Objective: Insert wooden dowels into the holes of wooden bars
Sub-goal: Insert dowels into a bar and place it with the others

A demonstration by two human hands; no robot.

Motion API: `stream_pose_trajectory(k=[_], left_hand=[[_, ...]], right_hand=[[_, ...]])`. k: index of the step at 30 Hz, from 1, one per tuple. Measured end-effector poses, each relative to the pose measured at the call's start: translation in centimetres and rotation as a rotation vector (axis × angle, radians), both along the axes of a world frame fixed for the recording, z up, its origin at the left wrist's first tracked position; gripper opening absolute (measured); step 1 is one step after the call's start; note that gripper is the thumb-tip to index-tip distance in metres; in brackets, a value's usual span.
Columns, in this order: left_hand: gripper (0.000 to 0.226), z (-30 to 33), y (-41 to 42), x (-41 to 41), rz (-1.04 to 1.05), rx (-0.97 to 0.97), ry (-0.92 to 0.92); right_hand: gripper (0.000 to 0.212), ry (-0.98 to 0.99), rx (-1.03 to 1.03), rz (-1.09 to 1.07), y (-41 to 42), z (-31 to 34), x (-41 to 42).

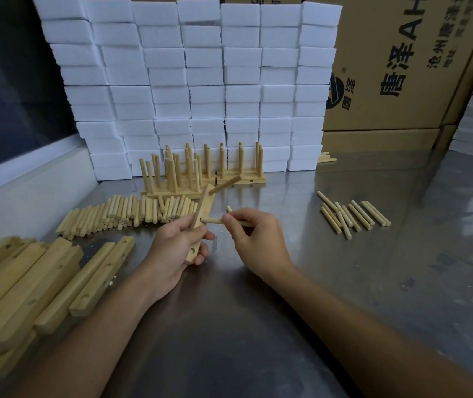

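Observation:
My left hand [176, 245] grips a wooden bar [203, 209], held tilted above the metal table. One dowel [225, 185] sticks out of the bar's upper hole. A second dowel [213, 221] sits with its tip in the middle hole, and my right hand [254, 235] pinches its outer end. Another dowel [228, 208] pokes up from the right hand's grip. The bar's lowest hole [193, 250] has nothing in it.
Loose dowels lie in a long heap [126, 215] to the left and a small bunch [353, 215] to the right. Bare bars [37, 282] are piled at the near left. Finished bars with upright dowels [201, 173] stand behind, before stacked white foam blocks [201, 81] and cardboard boxes [402, 67].

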State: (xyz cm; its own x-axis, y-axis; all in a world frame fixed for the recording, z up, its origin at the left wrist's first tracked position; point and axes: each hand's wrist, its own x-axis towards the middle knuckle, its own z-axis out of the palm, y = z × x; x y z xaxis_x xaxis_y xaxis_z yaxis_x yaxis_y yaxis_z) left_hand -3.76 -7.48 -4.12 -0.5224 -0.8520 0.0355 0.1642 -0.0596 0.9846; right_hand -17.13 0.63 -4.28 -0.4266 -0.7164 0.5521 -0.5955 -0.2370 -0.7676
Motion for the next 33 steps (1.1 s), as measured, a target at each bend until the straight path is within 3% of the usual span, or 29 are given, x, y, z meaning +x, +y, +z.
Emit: stream_pose_trajectory(k=[5, 11, 18, 22, 24, 28, 29, 33], left_hand=[[0.021, -0.5, -0.1, -0.1, 0.021, -0.042, 0.01], [0.041, -0.9, -0.1, -0.3, 0.049, -0.128, -0.018], [0.032, -1.1, 0.2, -0.3, 0.059, -0.236, -0.094], [0.03, -1.1, 0.3, -0.3, 0.063, -0.263, -0.121], [0.031, -1.2, 0.2, -0.4, 0.069, -0.277, -0.135], [0.036, -1.3, 0.1, -0.4, 0.093, -0.313, -0.158], [0.036, -1.4, 0.1, -0.4, 0.099, -0.32, -0.166], [0.031, -1.5, 0.0, -0.4, 0.105, -0.334, -0.188]], right_hand=[[0.015, 0.486, -0.091, -0.081, 0.3, 0.5, -0.2], [0.022, 0.77, -0.068, -0.128, 0.3, 1.2, -0.2], [0.028, 0.863, -0.001, -0.172, 0.5, 1.1, -0.5], [0.038, 0.84, 0.173, -0.164, 0.7, 0.7, -0.4], [0.04, 0.707, 0.237, -0.137, 0.5, 0.7, -0.2], [0.037, 0.256, 0.271, -0.064, 0.0, 0.7, 0.1], [0.037, 0.288, 0.27, -0.06, 0.2, 0.7, 0.1], [0.04, 0.811, 0.225, -0.14, 0.7, 1.2, -0.3]])
